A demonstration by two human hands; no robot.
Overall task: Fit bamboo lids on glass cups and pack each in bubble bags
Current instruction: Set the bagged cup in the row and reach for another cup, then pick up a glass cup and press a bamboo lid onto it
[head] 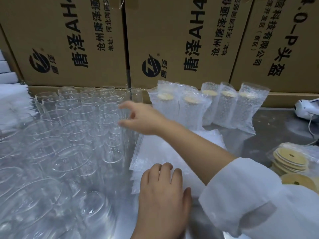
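Observation:
Several empty glass cups (72,135) stand in rows across the left half of the table. My right hand (139,118) reaches left over them, fingers and thumb spread around the rim of one cup (109,118) without closing on it. My left hand (164,195) rests palm down on a stack of flat bubble bags (172,152) at the centre. Round bamboo lids (291,161) with a small hole lie stacked at the right edge. Several packed cups in bubble bags (222,106) stand at the back right.
Large printed cardboard boxes (172,40) wall off the back of the table. A white device with a cable (307,109) lies at the far right. White foam sheets (12,100) sit at the far left. Bare grey tabletop (269,135) shows right of the bag stack.

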